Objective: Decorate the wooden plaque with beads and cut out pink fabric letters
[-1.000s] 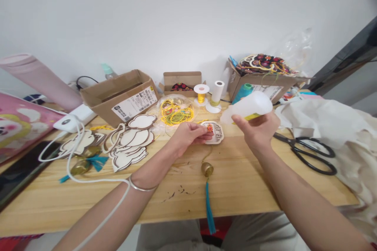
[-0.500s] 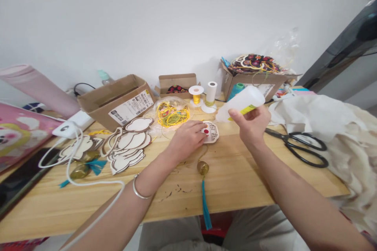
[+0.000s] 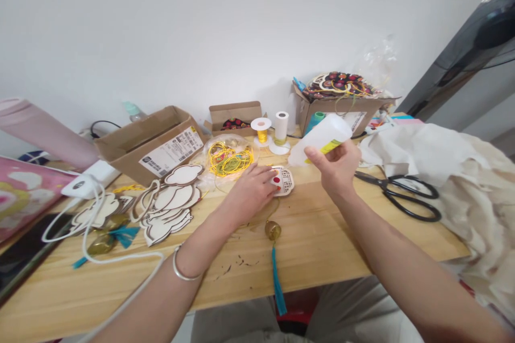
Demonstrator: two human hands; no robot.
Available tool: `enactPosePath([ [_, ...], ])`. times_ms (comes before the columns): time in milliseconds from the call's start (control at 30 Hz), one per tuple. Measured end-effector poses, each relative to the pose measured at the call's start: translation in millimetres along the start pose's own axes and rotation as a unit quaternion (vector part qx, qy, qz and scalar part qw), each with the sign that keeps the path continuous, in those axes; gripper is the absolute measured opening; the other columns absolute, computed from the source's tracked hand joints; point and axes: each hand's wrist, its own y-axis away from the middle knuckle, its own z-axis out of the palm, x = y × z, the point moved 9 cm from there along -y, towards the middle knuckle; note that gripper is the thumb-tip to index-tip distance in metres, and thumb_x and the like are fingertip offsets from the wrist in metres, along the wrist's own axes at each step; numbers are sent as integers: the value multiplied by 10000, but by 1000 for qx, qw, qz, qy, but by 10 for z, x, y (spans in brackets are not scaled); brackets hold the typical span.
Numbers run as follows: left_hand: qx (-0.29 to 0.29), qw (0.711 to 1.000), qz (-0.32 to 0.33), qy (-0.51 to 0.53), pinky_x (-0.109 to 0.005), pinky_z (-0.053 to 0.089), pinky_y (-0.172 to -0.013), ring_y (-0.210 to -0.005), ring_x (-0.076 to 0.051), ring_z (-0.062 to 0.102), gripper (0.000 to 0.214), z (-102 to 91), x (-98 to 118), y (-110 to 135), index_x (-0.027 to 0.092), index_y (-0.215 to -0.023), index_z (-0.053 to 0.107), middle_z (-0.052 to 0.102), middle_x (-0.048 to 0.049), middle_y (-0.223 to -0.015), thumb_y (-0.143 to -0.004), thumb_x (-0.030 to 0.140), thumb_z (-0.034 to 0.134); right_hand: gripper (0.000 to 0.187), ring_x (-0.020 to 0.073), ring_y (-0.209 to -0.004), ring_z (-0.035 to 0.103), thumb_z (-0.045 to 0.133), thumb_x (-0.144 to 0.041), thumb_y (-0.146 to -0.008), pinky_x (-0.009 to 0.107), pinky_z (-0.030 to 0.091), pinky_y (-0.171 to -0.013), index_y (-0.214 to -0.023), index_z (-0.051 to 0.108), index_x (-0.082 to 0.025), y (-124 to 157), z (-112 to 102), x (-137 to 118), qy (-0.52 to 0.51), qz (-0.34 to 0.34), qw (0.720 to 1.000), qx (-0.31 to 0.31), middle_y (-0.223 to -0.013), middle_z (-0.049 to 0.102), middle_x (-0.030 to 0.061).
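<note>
My left hand (image 3: pixel 250 192) lies palm down on the wooden table (image 3: pixel 330 236), fingertips pressing a small white fretwork ornament (image 3: pixel 285 180) with a red centre. From the ornament a cord runs to a brass bell (image 3: pixel 272 230) and a teal tassel (image 3: pixel 277 281) hanging over the table's front edge. My right hand (image 3: pixel 337 167) is raised above the table, fingers wrapped round a tilted white plastic bottle (image 3: pixel 321 140) with a yellow-green label, nozzle pointing down-left toward the ornament.
Black scissors (image 3: pixel 406 193) lie right of my right hand beside crumpled white cloth (image 3: pixel 442 166). Several white cloud-shaped cutouts (image 3: pixel 171 201), yellow cord in a bag (image 3: pixel 229 156), thread spools (image 3: pixel 261 131) and open cardboard boxes (image 3: pixel 148 139) fill the back and left. A white cable (image 3: pixel 96 246) crosses the left.
My left hand has lowered the ornament from a pinch hold and now presses it flat on the table. The view has shifted, so everything sits slightly further left.
</note>
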Motion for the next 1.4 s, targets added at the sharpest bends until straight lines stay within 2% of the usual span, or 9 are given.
enactPosePath([
  [267, -53, 999, -9, -8, -477, 300, -987, -1111, -247, 480, 245, 40, 11, 18, 172, -912, 661, 599, -74, -1135, -819, 176, 434, 303, 150, -637, 605, 725, -375, -584, 268, 509, -543, -774, 570, -199, 0, 12, 26, 0, 0, 1000, -5, -718, 635, 4],
  [500, -63, 997, -28, 42, -476, 312, -976, -1117, -234, 475, 326, -12, -22, 41, 168, -1064, 588, 572, -85, -1179, -786, 169, 418, 294, 155, -631, 608, 738, -333, -569, 272, 508, -544, -773, 574, -201, -7, -9, 31, -24, 10, 1000, 3, -709, 643, 4],
  [700, -78, 996, 7, 46, -456, 300, -979, -1138, -254, 442, 325, -88, 29, 85, 182, -1091, 567, 508, -115, -1232, -809, 255, 422, 311, 159, -630, 610, 735, -359, -564, 277, 507, -552, -769, 574, -189, -3, -13, 62, -18, 26, 1000, 4, -711, 648, 6],
  [833, -84, 996, 17, 35, -479, 279, -985, -1209, -289, 369, 399, -34, 20, 181, 202, -1181, 512, 411, -148, -1316, -833, 371, 411, 326, 161, -629, 610, 743, -354, -549, 272, 506, -540, -772, 574, -187, -4, -7, 45, -17, 26, 999, 7, -709, 647, 3],
  [967, -91, 995, 7, 31, -532, 233, -993, -1263, -314, 286, 440, 72, -24, 238, 236, -1229, 469, 321, -152, -1382, -825, 406, 428, 314, 158, -618, 608, 734, -370, -559, 270, 506, -531, -758, 570, -190, -10, -9, 37, -17, 24, 1000, 8, -702, 646, 3],
  [1167, -91, 994, -7, 58, -549, 226, -989, -1273, -311, 271, 480, 134, -60, 271, 268, -1266, 425, 307, -137, -1398, -818, 441, 432, 326, 154, -614, 608, 732, -383, -566, 270, 513, -537, -767, 566, -186, -7, -19, 80, -12, 31, 999, 8, -703, 649, 7],
  [1400, -81, 991, -27, 101, -506, 244, -1005, -1293, -296, 223, 545, 150, -155, 337, 233, -1313, 360, 277, -134, -1415, -818, 450, 428, 309, 153, -614, 608, 737, -351, -567, 266, 509, -533, -765, 568, -184, -11, -17, 112, -20, 30, 999, 9, -699, 648, 5],
])
